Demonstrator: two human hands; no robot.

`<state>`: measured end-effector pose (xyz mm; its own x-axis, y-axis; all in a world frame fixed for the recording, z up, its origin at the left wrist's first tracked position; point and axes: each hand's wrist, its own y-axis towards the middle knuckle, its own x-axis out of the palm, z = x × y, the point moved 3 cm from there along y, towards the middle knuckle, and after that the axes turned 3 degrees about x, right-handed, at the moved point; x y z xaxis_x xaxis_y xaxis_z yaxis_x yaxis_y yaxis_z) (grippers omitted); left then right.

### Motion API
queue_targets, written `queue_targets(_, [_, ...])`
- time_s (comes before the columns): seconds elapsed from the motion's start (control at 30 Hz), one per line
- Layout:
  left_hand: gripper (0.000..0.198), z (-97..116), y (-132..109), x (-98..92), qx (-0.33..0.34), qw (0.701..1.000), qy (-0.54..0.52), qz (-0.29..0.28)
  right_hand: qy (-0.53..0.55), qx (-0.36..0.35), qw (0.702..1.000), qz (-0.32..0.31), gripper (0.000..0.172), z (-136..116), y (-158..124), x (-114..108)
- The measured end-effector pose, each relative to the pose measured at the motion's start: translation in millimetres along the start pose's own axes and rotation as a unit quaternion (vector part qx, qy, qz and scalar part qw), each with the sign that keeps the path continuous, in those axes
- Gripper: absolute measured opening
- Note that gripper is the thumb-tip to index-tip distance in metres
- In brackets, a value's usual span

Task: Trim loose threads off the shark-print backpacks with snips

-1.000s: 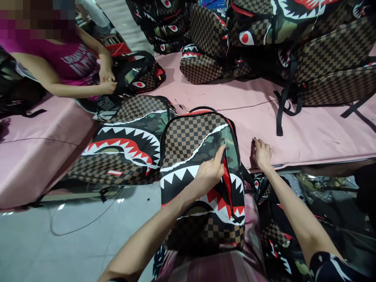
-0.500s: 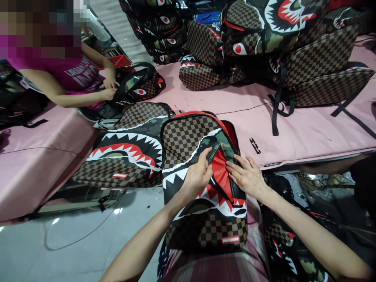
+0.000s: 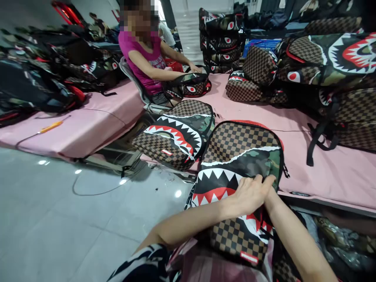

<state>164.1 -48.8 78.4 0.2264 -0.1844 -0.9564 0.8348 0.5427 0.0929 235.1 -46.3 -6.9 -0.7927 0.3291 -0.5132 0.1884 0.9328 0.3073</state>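
Note:
A backpack point(image 3: 236, 137) with brown-and-black checks, camouflage and a printed shark mouth leans upright from my lap against the table edge. My left hand point(image 3: 249, 192) is closed on its front, fingers curled at the slanted pocket on the camouflage side. Right beside it, touching, my right hand point(image 3: 269, 187) has its fingers bent in at the same spot. What the right fingers pinch is hidden behind the left hand. Red pocket lining point(image 3: 266, 226) shows below the hands. A second, similar backpack point(image 3: 179, 131) lies on the table to the left.
Across the pink table point(image 3: 296, 168), a person in a magenta shirt point(image 3: 143, 64) handles another backpack point(image 3: 192, 86). Stacked backpacks point(image 3: 221, 41) stand at the back, with more point(image 3: 317, 58) to the right. An orange-handled tool point(image 3: 51, 127) lies on the left table. Clear plastic bags point(image 3: 337, 239) sit below right.
My hands have come together at the pocket, and its red opening, spread wide before, is now mostly covered. The view has swung left, showing more floor and the left table.

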Motion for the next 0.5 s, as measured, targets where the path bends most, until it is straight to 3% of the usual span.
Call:
queue_targets(0.2, [0.047, -4.1, 0.3, -2.6, 0.039, 0.999, -0.013, 0.005, -0.020, 0.092, 0.993, 0.066, 0.021, -18.3, -2.6, 33.6])
queue_targets(0.37, [0.041, -2.3, 13.5, 13.0, 0.019, 0.999, -0.015, -0.021, 0.007, 0.143, 0.988, -0.065, 0.017, -11.3, -7.7, 37.7])
queue_targets(0.5, [0.035, -13.4, 16.6, 18.4, -0.047, 0.995, -0.063, -0.063, -0.018, 0.168, 0.982, -0.081, 0.023, 1.5, -6.0, 13.6])
